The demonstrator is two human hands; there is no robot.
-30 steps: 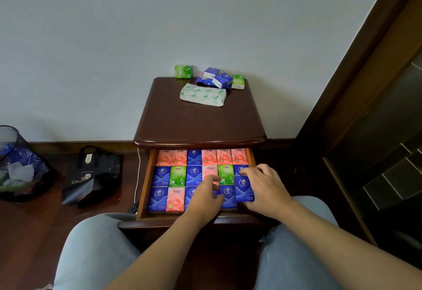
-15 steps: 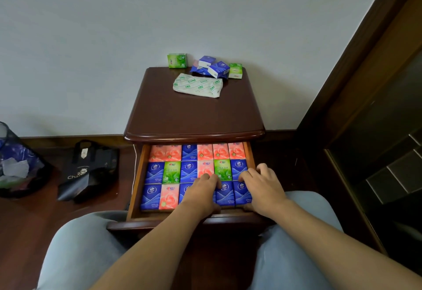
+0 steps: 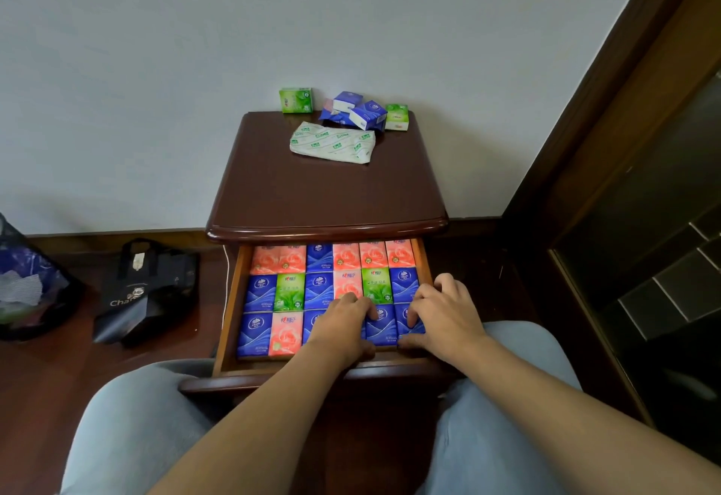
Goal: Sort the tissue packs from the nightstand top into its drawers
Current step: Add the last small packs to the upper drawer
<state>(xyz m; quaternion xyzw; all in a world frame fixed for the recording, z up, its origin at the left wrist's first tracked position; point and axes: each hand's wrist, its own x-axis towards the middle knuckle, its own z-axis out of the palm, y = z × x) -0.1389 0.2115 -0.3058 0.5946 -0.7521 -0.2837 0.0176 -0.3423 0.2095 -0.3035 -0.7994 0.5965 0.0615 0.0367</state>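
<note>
So the drawer (image 3: 230,311) sits pulled out in the lower middle of the frame, packed with tissue packs in three rows: blue, pink and green all snug against each other. My left hand (image 3: 343,325) is down on the front row, fingers curled over the top edge of a blue pack (image 3: 380,325) and thumb tucked against its near edge, so I'm kind of pinching it in place. My right hand (image 3: 443,313) is just beside it on the far-right blue pack (image 3: 409,323), fingers a bit spread and bent over the top, thumb down at the front edge. The two hands are close but not touching.

Up on the nightstand (image 3: 324,194) top, toward the back near the wall, there's more left: a green pack (image 3: 295,100) standing by itself, a little heap of blue packs (image 3: 361,112), a smaller green pack (image 3: 396,117) on the right of the heap, and a flattened white-and-green wrapper (image 3: 331,142) lying in front of them.

Left side of the frame on the floor: a black bag (image 3: 144,291) and a mesh bin (image 3: 27,284) with scraps in it. A white cable (image 3: 226,280) runs down beside the drawer. My knees in light jeans (image 3: 132,424) fill the bottom.
</note>
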